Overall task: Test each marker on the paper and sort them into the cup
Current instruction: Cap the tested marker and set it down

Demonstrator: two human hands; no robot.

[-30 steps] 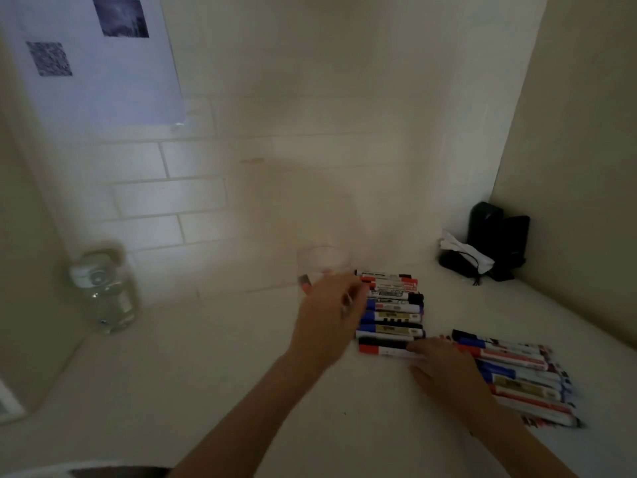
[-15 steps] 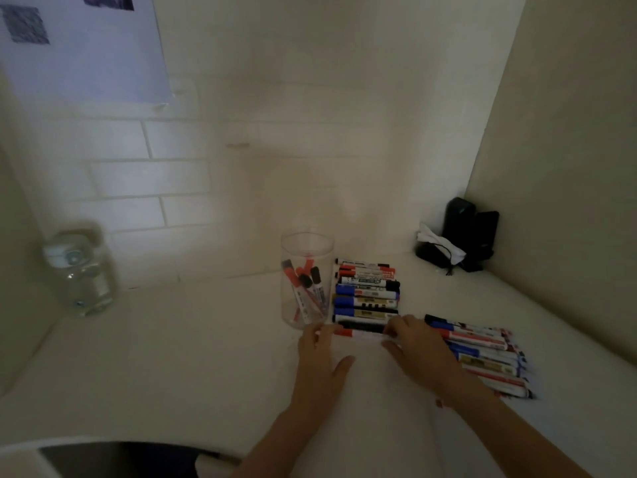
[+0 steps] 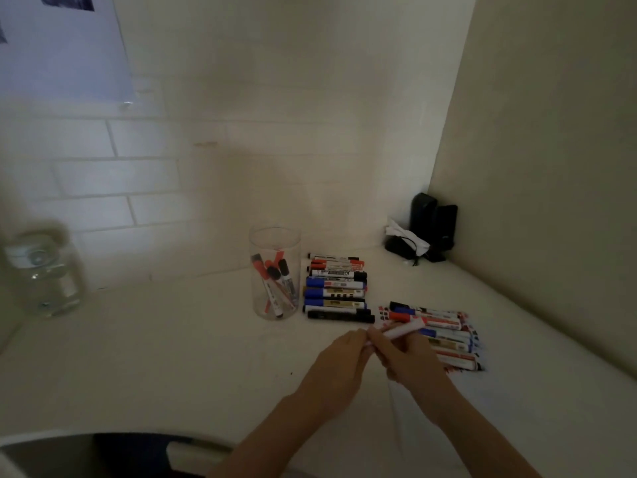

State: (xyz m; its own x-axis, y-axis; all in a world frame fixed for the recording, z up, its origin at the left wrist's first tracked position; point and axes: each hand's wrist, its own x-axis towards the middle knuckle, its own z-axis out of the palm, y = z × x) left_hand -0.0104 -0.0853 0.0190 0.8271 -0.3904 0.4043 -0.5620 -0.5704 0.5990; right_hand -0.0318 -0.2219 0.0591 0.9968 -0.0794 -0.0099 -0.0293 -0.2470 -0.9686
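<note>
Both my hands hold one white marker (image 3: 401,330) above the table, in front of the marker rows. My right hand (image 3: 410,362) grips its barrel. My left hand (image 3: 339,365) pinches its near end, which is hidden by the fingers. A clear cup (image 3: 275,274) stands upright behind my hands with several red and black markers in it. To the right of the cup lies a stacked row of markers (image 3: 336,291) with blue, red and black caps. A second row of markers (image 3: 444,336) lies further right, partly behind my right hand. A white sheet of paper (image 3: 482,408) lies on the table under my right arm.
A clear water bottle (image 3: 43,274) stands at the far left by the tiled wall. Black devices with a white cloth (image 3: 422,232) sit in the back right corner. A side wall closes the right. The table's curved front edge (image 3: 103,434) runs at bottom left.
My left hand drew back from the cup. My right hand lifted the red-capped marker off the near end of the row, and both hands now hold it.
</note>
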